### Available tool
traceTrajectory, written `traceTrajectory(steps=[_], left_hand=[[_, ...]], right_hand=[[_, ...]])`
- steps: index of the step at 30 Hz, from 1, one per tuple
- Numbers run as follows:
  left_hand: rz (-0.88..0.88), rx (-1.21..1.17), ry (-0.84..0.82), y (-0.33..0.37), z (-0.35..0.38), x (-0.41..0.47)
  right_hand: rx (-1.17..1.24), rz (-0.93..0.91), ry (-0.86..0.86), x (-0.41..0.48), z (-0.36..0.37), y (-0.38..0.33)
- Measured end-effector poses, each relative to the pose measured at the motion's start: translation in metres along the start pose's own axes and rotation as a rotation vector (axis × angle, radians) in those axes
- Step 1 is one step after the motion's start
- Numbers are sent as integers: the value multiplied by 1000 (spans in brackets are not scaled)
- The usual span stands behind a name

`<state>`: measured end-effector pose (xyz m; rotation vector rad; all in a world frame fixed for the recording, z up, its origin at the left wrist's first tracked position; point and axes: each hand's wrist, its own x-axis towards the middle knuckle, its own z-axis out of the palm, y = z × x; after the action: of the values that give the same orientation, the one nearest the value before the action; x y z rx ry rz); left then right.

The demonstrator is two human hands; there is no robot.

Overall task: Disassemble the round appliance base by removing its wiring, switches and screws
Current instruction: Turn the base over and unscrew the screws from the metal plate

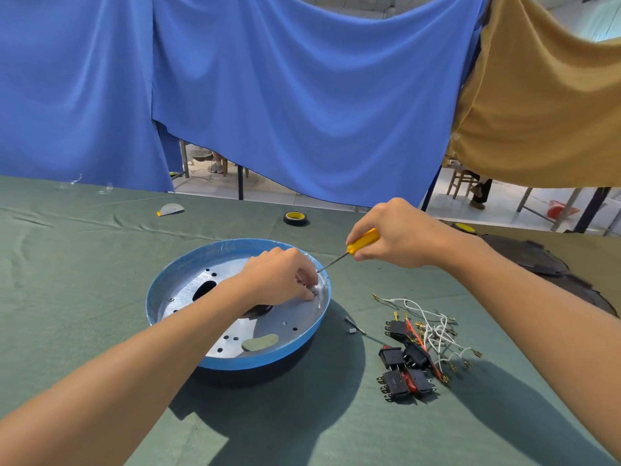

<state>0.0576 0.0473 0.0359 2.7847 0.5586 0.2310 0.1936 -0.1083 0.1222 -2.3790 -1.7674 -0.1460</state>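
- We work on green cloth (84, 264); a blue drape (268, 95) and a tan drape (537, 112) hang behind
- The round base (235, 245) sits mid-cloth, open side up
- Our left hand (279, 280) curls fingers onto its plate (whether they pinch anything, we cannot tell)
- Our right hand (403, 233) grips the yellow screwdriver (363, 241), tip beside those fingers
- Loose wires and switches (416, 344) lie right of the base

The round appliance base (235, 363) showed bare, shiny metal inside a smooth blue rim. Matt green cloth covered the table (100, 264). The screwdriver (363, 241) had a glossy yellow plastic handle.
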Motion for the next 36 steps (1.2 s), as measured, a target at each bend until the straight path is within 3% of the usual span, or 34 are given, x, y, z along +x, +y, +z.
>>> traceTrajectory(steps=[6,12,17,36], left_hand=[[25,28,19,1,3,0],[12,57,72,1,7,1],[22,121,105,3,11,3],[62,429,143,19,17,3]], right_hand=[[111,168,126,-7,19,9],[653,451,421,-12,85,-16],[990,605,552,-16,130,-43],[966,562,598,-28,147,-64]])
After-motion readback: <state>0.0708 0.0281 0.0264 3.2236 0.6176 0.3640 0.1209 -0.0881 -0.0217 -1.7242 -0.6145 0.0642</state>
